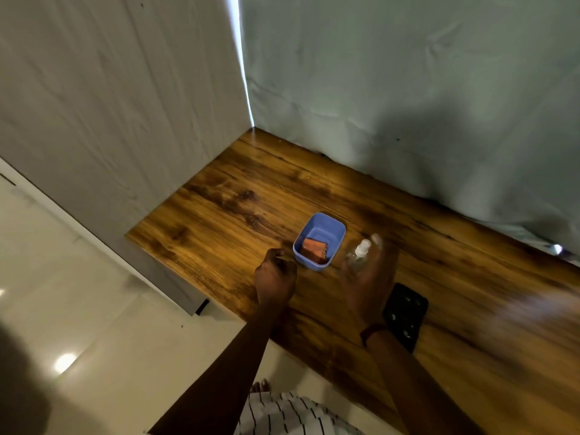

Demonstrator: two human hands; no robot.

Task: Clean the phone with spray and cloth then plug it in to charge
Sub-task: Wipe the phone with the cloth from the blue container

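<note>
hands hover over a wooden worktop (238, 215) whose far edge meets a wrinkled grey cloth backdrop (408, 89). right hand (368, 277) is blurred, palm turned inward, fingers spread around a clear spray bottle (357, 254) with a white nozzle; whether it really grips the bottle cannot be told. left hand (276, 274) is loosely curled, fingers together, holding nothing, just beside a blue tub (326, 222). an orange cloth (314, 247) lies folded inside that tub. black phone (406, 312) lies flat near the worktop's near edge, partly behind the right wrist, which wears a dark band (372, 331). pale tiled floor (78, 309) shows past the worktop's left edge.
</note>
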